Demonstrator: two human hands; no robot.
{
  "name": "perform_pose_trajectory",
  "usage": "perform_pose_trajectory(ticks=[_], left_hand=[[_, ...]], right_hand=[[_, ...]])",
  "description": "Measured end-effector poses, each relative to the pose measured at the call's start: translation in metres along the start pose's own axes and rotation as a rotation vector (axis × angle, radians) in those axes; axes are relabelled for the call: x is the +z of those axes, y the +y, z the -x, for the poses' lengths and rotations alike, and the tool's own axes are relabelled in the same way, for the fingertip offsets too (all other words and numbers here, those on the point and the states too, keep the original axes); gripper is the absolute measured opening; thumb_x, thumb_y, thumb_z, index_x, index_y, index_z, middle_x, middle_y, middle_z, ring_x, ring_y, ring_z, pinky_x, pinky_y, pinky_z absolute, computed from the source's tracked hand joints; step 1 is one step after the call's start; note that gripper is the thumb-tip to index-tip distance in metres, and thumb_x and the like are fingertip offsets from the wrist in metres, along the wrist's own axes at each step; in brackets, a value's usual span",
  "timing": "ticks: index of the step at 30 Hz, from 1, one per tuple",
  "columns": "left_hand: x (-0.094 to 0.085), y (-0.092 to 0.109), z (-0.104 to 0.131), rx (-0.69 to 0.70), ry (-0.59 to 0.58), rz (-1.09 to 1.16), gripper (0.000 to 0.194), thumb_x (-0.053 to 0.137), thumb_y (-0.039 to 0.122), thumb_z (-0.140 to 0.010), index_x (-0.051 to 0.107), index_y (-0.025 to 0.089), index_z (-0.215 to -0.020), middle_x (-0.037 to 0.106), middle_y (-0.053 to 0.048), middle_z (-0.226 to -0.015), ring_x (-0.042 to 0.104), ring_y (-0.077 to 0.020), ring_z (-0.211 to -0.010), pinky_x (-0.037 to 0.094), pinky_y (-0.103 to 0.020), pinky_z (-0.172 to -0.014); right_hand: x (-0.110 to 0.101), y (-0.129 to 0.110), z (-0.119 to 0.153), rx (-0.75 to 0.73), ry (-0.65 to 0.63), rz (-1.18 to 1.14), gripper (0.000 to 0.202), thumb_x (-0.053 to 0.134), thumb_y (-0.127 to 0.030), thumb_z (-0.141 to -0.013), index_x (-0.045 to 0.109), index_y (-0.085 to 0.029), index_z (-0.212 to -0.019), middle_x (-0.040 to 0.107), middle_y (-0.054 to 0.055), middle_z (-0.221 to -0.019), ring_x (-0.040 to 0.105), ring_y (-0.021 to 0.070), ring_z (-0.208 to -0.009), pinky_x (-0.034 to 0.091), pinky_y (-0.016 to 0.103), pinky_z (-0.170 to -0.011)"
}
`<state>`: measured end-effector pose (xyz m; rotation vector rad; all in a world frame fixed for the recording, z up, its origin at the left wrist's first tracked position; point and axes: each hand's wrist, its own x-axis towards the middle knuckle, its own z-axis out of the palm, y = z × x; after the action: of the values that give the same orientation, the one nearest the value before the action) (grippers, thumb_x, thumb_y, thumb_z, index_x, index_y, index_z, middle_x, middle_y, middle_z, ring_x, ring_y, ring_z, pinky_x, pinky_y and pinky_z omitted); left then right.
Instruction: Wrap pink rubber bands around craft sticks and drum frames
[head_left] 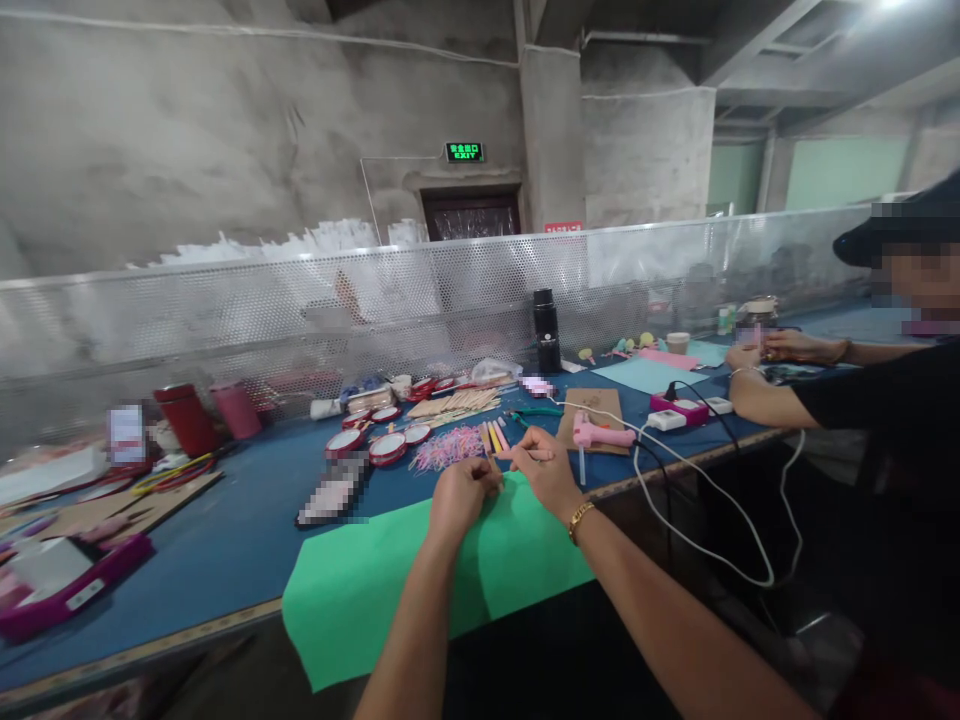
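Note:
My left hand [463, 492] is closed in a pinch above a green sheet [367, 570]; a thin light-brown piece shows at its fingertips, too small to name surely. Close beside it, my right hand [553, 468] is closed around a slim pink pen-like stick [517, 454], whose end points toward the left fingertips. The green sheet lies under both hands and hangs over the table's front edge. Just beyond them are several coloured marker-like sticks [493, 438] and a pile of thin pastel strips [448, 449].
Small red-rimmed drums [388, 449], wooden sticks [456, 404] and green-handled pliers [534, 413] lie behind. To the right, a pink glue gun [606, 433] rests on cardboard, near a power strip [677, 409] with trailing cables. A black thermos [546, 335] stands by the mesh partition. A co-worker sits at right.

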<state>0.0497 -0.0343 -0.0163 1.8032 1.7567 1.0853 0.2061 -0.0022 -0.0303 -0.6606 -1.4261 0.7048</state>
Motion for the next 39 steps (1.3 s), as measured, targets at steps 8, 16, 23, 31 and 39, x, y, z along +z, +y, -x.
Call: perform_pose_trajectory(ticks=[8,16,23,31,39], left_hand=[[-0.002,-0.002,-0.002,0.001,-0.022,-0.015,0.023,0.060,0.037,-0.075,0.066,0.019,-0.062,0.062,0.000,-0.057,0.046,-0.0132,-0.050,0.027,-0.027,-0.052],[-0.001,-0.004,-0.003,0.009,-0.012,0.021,0.023,0.063,0.039,-0.074,0.066,0.019,-0.064,0.064,-0.001,-0.060,0.049,-0.0136,-0.053,0.031,-0.026,-0.054],[-0.001,-0.002,-0.003,0.017,-0.017,-0.008,0.023,0.061,0.039,-0.075,0.066,0.019,-0.064,0.064,-0.001,-0.060,0.049,-0.0140,-0.053,0.031,-0.027,-0.054],[-0.001,-0.002,-0.003,0.016,-0.002,-0.032,0.021,0.061,0.037,-0.075,0.066,0.020,-0.064,0.064,0.000,-0.059,0.049,-0.0139,-0.052,0.031,-0.027,-0.054],[-0.001,0.001,-0.002,0.032,-0.003,0.011,0.020,0.062,0.035,-0.075,0.068,0.019,-0.063,0.065,0.000,-0.059,0.051,-0.0142,-0.054,0.031,-0.027,-0.054]], right_hand=[[0.001,0.000,-0.001,0.008,0.030,0.012,0.020,0.060,-0.026,-0.080,0.052,-0.022,-0.061,0.061,-0.002,-0.058,0.057,0.0148,-0.059,0.044,0.027,-0.063],[0.000,-0.001,-0.001,0.004,-0.005,0.041,0.020,0.061,-0.025,-0.080,0.053,-0.022,-0.062,0.062,-0.003,-0.060,0.055,0.0140,-0.058,0.043,0.027,-0.063],[0.001,-0.003,-0.001,0.000,0.024,-0.005,0.019,0.058,-0.025,-0.080,0.052,-0.022,-0.062,0.062,-0.002,-0.059,0.057,0.0147,-0.059,0.043,0.027,-0.062],[0.001,-0.005,-0.002,0.009,0.015,0.003,0.020,0.058,-0.028,-0.080,0.051,-0.023,-0.062,0.062,-0.002,-0.059,0.060,0.0164,-0.061,0.045,0.028,-0.063],[0.000,-0.009,-0.001,0.009,-0.022,-0.004,0.021,0.061,-0.027,-0.081,0.052,-0.023,-0.062,0.065,-0.001,-0.060,0.062,0.0163,-0.060,0.046,0.028,-0.063]])
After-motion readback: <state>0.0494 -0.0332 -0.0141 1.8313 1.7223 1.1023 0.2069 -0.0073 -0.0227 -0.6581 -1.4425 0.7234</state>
